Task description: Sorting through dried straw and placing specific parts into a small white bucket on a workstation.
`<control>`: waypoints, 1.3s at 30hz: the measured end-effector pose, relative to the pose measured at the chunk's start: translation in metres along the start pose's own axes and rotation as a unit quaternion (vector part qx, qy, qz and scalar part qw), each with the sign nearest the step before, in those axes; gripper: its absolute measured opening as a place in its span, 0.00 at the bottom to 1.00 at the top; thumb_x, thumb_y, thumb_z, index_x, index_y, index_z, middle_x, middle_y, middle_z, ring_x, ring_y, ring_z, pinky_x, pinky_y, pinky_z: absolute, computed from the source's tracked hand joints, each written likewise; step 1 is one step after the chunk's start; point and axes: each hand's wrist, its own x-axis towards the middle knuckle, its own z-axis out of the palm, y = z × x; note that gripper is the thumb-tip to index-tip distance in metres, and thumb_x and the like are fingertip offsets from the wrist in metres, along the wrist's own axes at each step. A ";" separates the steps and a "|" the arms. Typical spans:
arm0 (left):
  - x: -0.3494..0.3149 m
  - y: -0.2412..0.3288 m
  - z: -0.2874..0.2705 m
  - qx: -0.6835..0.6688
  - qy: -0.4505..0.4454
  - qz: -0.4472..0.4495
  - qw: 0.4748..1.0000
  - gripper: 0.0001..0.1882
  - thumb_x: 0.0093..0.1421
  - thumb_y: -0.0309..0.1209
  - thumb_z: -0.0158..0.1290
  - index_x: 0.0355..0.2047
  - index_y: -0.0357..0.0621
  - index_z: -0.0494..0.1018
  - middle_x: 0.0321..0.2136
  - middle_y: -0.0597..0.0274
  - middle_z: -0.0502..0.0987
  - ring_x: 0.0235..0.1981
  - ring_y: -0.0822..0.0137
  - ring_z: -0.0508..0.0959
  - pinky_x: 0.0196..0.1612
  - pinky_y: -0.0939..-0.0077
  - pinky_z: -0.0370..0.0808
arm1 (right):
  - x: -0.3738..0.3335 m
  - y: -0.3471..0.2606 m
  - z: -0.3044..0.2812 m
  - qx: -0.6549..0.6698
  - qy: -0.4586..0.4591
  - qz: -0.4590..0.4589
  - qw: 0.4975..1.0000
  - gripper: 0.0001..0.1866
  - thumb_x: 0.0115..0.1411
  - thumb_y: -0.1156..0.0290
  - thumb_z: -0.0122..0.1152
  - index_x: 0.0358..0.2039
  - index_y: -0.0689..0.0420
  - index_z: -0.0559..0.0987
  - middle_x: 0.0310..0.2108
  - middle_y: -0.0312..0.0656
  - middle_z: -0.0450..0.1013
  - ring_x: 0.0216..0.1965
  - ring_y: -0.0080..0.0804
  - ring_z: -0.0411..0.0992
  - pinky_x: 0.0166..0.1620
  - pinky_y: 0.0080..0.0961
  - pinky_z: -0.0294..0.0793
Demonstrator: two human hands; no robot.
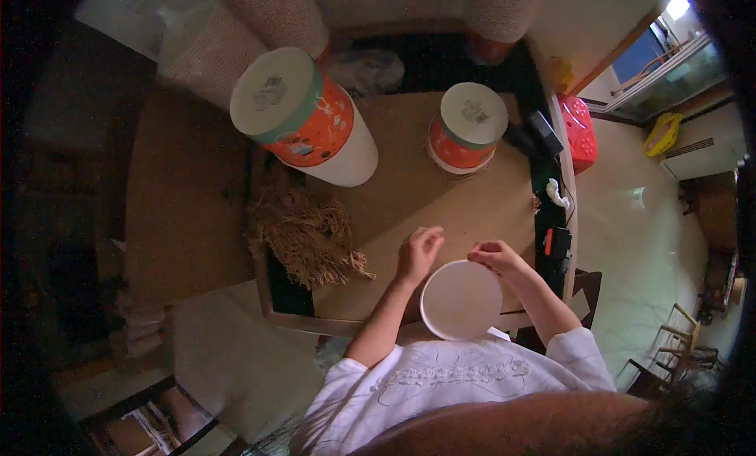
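A white round paper tub [461, 301] stands at the table's near edge, close against my shirt, its pale rim facing up. My right hand [498, 256] is closed at the tub's far rim, thumb and fingertips pinched together there. Just left of it my left hand [423, 250] is raised above the brown board, fingers curled in and slightly blurred; whether they pinch a thin cord cannot be made out. Left of my left hand lies a tangled bundle of brown twine [305, 231], its frayed ends toward me.
A tall stack of orange, green and white tubs [315, 129] is upside down at the back left. A shorter tub stack [465, 137] stands back right. Dark boxy items [557, 242] line the table's right edge, beside a crumpled white scrap [557, 194]. A red stool [579, 133] stands beyond.
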 end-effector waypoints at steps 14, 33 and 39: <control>-0.095 -0.023 -0.036 0.060 0.133 -0.076 0.986 0.07 0.46 0.21 0.52 0.27 0.37 0.66 0.22 0.58 0.67 0.23 0.62 0.68 0.25 0.70 0.65 | -0.055 0.052 0.027 0.278 0.207 -0.129 0.929 0.03 0.57 0.72 0.50 0.28 0.55 0.70 0.24 0.34 0.68 0.23 0.21 0.66 0.27 0.17 0.67; -0.057 0.004 -0.054 0.191 0.073 0.039 0.978 0.06 0.47 0.24 0.48 0.27 0.37 0.70 0.24 0.54 0.71 0.26 0.55 0.73 0.27 0.67 0.69 | -0.164 -0.023 -0.133 0.348 0.234 -0.543 0.728 0.09 0.61 0.67 0.46 0.36 0.59 0.69 0.24 0.33 0.63 0.25 0.22 0.62 0.29 0.18 0.64; -0.038 0.033 -0.048 0.199 0.057 0.054 0.977 0.08 0.48 0.24 0.49 0.31 0.41 0.73 0.25 0.56 0.73 0.28 0.55 0.74 0.29 0.68 0.71 | -0.155 -0.025 -0.097 0.182 0.362 -0.425 0.809 0.07 0.59 0.67 0.50 0.32 0.56 0.72 0.19 0.28 0.64 0.15 0.15 0.58 0.17 0.14 0.56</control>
